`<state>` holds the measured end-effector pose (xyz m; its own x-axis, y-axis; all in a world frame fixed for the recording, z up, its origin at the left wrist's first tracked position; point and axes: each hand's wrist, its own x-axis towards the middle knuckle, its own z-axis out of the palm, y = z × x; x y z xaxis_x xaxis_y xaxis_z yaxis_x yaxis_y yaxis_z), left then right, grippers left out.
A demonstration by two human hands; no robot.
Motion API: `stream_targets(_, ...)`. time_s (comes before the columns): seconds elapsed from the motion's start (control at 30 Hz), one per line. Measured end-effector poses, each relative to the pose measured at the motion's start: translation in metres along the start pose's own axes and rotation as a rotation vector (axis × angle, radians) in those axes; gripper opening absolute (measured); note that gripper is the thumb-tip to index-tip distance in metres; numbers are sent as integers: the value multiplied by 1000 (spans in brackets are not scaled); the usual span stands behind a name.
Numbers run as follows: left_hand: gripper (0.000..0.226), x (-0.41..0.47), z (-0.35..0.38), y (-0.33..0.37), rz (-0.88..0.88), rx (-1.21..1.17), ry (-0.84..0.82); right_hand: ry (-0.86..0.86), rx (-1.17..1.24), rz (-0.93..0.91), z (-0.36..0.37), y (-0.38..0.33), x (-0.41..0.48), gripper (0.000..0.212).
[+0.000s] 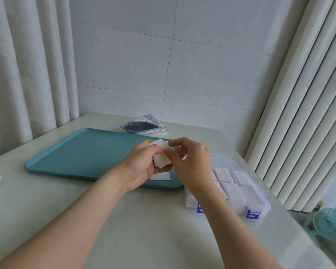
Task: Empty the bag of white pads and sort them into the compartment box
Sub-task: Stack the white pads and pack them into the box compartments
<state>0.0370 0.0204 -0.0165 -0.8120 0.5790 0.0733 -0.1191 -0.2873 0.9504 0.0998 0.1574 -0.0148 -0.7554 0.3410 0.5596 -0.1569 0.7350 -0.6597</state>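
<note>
While left hand (142, 164) fingers clamp the pad stack (161, 161) above the tray (85, 152), 3 o'clock end, right hand (190, 162) pinches the top pad (163, 146); peel one only, lay flat in box (260, 199), 4 o'clock.

One teal rectangular plastic tray (85, 158). One open silver foil bag (144, 126) behind it. One clear plastic compartment box (221, 162) right of tray, two blue latches (251, 214). Two hands, left hand (142, 166) and right hand (190, 162), holding one stack of white square pads (161, 160), count unclear. One loose white pad (160, 176) on tray.
</note>
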Motion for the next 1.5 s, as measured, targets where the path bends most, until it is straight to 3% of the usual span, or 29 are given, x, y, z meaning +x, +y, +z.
stream_targets(0.07, 21, -2, 0, 1, 10, 46, 30, 0, -120, -94, 1, 0, -2, 27)
stream_targets(0.17, 14, -4, 1, 1, 14, 186, 56, -98, -327, -246, 1, 2, -7, 74)
stream_targets(0.23, 10, -4, 1, -1, 3, 234, 68, -124, -459, -335, 2, 3, -9, 89)
stream_targets(0.47, 9, -6, 3, 0, -21, 218, -56, -84, -440, -389, 7, 7, -6, 61)
stream_targets(0.7, 9, -3, -2, -3, -72, 198, -119, -108, -351, -363, 6, 4, -9, 48)
stream_targets(0.8, 16, 1, -3, -3, -77, 170, -22, -130, -385, -315, 8, 4, -10, 53)
stream_targets(0.93, 20, 11, -12, -8, -7, 301, 275, -199, -515, -209, 8, 8, -9, 48)
stream_targets(1.07, 23, 15, -19, -10, 49, 308, 458, -298, -677, -247, 13, 12, -9, 34)
stream_targets(1.27, 30, 20, -24, -13, -16, 244, 475, -455, -768, -287, 23, 7, -8, 30)
stream_targets(1.5, 37, 23, -22, -15, -9, 210, 426, -462, -776, -286, 32, 4, -5, 31)
